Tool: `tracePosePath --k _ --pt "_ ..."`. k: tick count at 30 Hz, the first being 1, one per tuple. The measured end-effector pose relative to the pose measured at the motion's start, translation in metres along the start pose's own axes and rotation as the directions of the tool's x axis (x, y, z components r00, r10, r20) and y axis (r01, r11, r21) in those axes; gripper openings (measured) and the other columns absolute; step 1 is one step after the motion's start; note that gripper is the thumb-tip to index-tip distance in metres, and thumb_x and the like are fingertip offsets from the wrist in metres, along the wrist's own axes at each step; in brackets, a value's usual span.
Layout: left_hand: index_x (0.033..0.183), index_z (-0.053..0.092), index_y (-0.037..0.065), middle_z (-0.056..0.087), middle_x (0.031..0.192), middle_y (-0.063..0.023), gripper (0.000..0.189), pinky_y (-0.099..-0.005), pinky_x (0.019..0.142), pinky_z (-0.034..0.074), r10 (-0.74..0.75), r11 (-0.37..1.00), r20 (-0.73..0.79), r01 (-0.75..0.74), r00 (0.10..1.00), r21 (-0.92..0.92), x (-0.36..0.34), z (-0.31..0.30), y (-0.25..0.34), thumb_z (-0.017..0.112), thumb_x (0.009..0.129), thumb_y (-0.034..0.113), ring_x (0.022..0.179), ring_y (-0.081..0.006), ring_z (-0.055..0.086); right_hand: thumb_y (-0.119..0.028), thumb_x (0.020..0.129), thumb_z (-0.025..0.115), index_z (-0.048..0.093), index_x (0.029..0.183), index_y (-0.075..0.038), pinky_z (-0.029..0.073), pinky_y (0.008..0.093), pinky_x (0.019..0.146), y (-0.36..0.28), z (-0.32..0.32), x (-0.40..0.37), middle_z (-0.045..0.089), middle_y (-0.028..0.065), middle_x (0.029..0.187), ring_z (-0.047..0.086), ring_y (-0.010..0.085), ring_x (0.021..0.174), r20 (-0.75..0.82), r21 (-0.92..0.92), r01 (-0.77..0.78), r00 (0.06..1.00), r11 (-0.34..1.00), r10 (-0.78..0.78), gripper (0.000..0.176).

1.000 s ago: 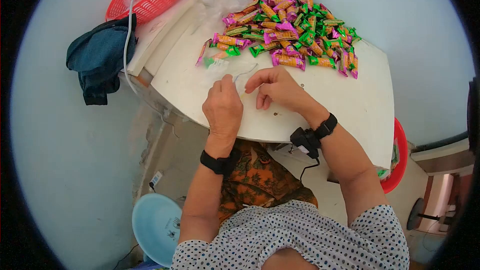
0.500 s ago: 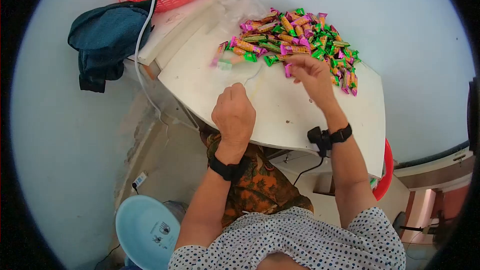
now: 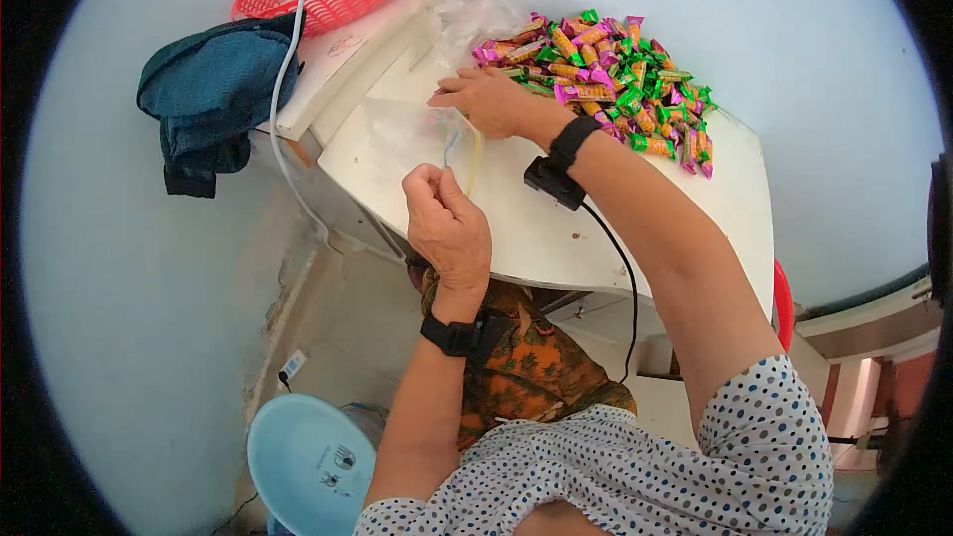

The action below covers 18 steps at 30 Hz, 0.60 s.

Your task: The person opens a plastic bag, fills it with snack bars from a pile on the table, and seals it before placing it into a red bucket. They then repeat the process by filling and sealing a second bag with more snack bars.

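My left hand [image 3: 449,228] is closed in a pinch on the edge of a clear plastic bag [image 3: 397,124] with a blue and a yellow line along its mouth. The bag lies over the white table, spread to the left of the pinch. Just beyond it, my right hand [image 3: 493,104] reaches leftward, palm down, at the left side of a pile of wrapped candies [image 3: 635,89]. Its fingers are bent and partly hidden, and whatever lies under them cannot be made out. The candies have orange, green and purple wrappers.
Crumpled clear plastic [image 3: 476,15] lies behind the right hand. A red basket [image 3: 347,0] rests on a white board [image 3: 333,69] at the back left, with a dark blue cloth item [image 3: 218,89] beside it. A white cable [image 3: 278,99] hangs there. A light blue basin [image 3: 298,457] stands below.
My right hand has moved left from the candy pile to its left side, covering where a few candies lay. My left hand has shifted slightly left and down, and the bag shows more clearly.
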State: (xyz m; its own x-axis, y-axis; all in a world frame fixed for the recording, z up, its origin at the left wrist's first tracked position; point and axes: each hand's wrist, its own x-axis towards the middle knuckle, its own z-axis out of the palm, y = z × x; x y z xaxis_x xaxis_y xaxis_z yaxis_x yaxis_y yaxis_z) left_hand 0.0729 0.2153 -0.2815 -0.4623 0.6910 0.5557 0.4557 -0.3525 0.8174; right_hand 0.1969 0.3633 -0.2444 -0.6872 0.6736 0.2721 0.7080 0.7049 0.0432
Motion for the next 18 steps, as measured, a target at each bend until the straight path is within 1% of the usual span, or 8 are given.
tracePosePath --k 2,5,8,11,14,15,17,18 --pt "0.1 0.054 0.0 0.058 0.078 -0.0119 0.01 -0.036 0.063 0.049 0.025 1.0 -0.003 -0.025 1.0 -0.002 0.0 0.0 0.0 0.059 0.095 0.007 0.066 -0.0229 0.058 -0.04 0.087 0.062 0.067 0.115 -0.014 0.045 0.0491 0.096 -0.001 0.01 -0.006 0.062 0.011 0.122 0.059 0.0302 0.112 -0.028 -0.085 0.014 0.999 0.996 -0.017 0.039" --pt "0.097 0.054 0.0 0.057 0.076 -0.0105 0.008 -0.0348 0.061 0.048 -0.017 1.0 -0.001 0.017 1.0 -0.014 0.001 0.001 -0.001 0.059 0.095 0.006 0.065 -0.0204 0.057 -0.033 0.087 0.062 0.066 0.111 -0.015 0.044 0.0517 0.094 -0.001 -0.004 -0.027 0.062 0.0095 0.118 0.06 0.0298 0.109 0.034 0.013 -0.017 0.999 1.0 0.017 0.031" --pt "0.096 0.055 0.0 0.056 0.074 -0.0086 0.008 -0.0335 0.059 0.047 -0.042 0.999 0.027 0.043 0.999 -0.029 0.002 0.001 -0.004 0.059 0.094 0.006 0.063 -0.0179 0.055 -0.027 0.086 0.063 0.065 0.103 -0.013 0.047 0.0503 0.091 0.003 -0.005 -0.056 0.062 0.009 0.114 0.061 0.0294 0.107 -0.099 -0.043 0.071 0.992 0.997 -0.075 0.023" --pt "0.095 0.056 0.0 0.055 0.071 -0.0074 0.008 -0.0328 0.057 0.045 -0.022 0.999 0.021 0.023 1.0 -0.026 0.003 0.0 -0.003 0.06 0.094 0.006 0.061 -0.0166 0.052 -0.015 0.084 0.065 0.06 0.109 -0.007 0.046 0.0442 0.094 0.001 -0.02 -0.071 0.059 0.0111 0.119 0.059 0.0305 0.109 0.1 0.055 -0.013 0.995 0.998 0.007 0.027" --pt "0.095 0.056 0.0 0.055 0.07 -0.0065 0.008 -0.0329 0.057 0.045 -0.049 0.999 0.034 0.049 0.998 -0.002 0.003 -0.001 -0.002 0.061 0.094 0.007 0.06 -0.0162 0.051 -0.012 0.083 0.065 0.062 0.106 -0.005 0.047 0.0422 0.094 0.004 -0.029 -0.091 0.059 0.0106 0.116 0.058 0.031 0.11 0.118 -0.023 0.007 0.993 1.0 -0.004 0.024" --pt "0.095 0.057 0.0 0.055 0.069 -0.0064 0.008 -0.0329 0.057 0.044 -0.048 0.999 0.041 0.048 0.998 -0.003 0.004 0.0 -0.002 0.061 0.094 0.007 0.059 -0.0158 0.051 -0.008 0.081 0.066 0.065 0.103 -0.005 0.046 0.0421 0.095 0.003 -0.033 -0.101 0.059 0.0094 0.117 0.057 0.0303 0.112 0.061 -0.023 0.028 0.998 0.999 -0.027 0.023" --pt "0.095 0.057 0.001 0.054 0.068 -0.0064 0.007 -0.0328 0.056 0.044 -0.055 0.998 0.06 0.055 0.997 -0.006 0.003 0.001 -0.003 0.06 0.094 0.007 0.059 -0.0152 0.05 -0.006 0.079 0.067 0.066 0.103 -0.006 0.046 0.0418 0.096 -0.002 -0.047 -0.118 0.06 0.0085 0.118 0.057 0.0299 0.113 0.118 -0.031 -0.007 0.993 0.999 0.011 0.024" --pt "0.095 0.057 0.001 0.055 0.068 -0.0073 0.007 -0.0335 0.056 0.044 -0.047 0.999 0.092 0.045 0.995 0.023 0.003 0.002 -0.004 0.061 0.094 0.007 0.058 -0.0163 0.051 -0.004 0.078 0.067 0.066 0.103 -0.006 0.045 0.0417 0.097 -0.001 -0.051 -0.125 0.06 0.008 0.119 0.056 0.0297 0.114 0.147 -0.036 -0.025 0.989 0.999 0.03 0.025"
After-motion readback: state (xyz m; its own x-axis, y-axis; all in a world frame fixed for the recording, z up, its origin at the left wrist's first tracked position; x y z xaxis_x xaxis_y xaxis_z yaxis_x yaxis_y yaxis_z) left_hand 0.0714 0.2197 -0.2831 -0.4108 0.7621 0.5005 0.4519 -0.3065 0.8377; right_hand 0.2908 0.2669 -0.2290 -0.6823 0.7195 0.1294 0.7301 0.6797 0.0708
